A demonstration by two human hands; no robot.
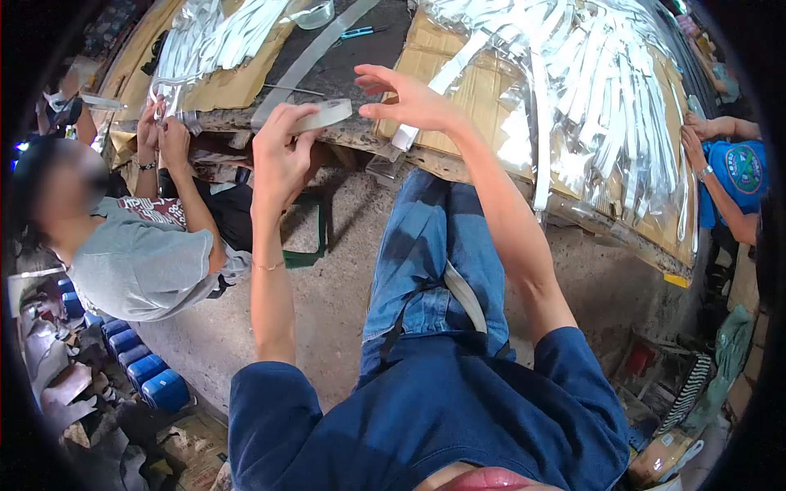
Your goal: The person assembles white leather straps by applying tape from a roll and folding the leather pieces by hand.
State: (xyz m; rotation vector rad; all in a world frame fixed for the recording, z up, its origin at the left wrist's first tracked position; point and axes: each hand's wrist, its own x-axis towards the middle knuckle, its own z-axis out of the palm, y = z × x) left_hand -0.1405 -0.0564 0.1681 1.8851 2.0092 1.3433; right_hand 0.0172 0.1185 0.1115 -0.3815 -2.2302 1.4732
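My left hand (pixel 281 151) grips a roll of translucent tape (pixel 327 116) between thumb and fingers, just above the table's front edge. To its right hovers my right hand (pixel 415 102), with fingers and thumb apart and nothing visible between them. A long translucent strip (pixel 315 59) lies behind the roll on a dark part of the table. Beneath my right hand, a white strip (pixel 453 72) runs over cardboard towards the edge. A thin metal rod (pixel 296 89) rests near the roll.
White strips in clear plastic (pixel 606 106) cover the table's right side; more white strips (pixel 217 37) lie at left. A blue-handled tool (pixel 358 33) is further back. One person (pixel 139 254) works at left, another (pixel 737 176) at right. Blue containers (pixel 164 386) stand on the floor.
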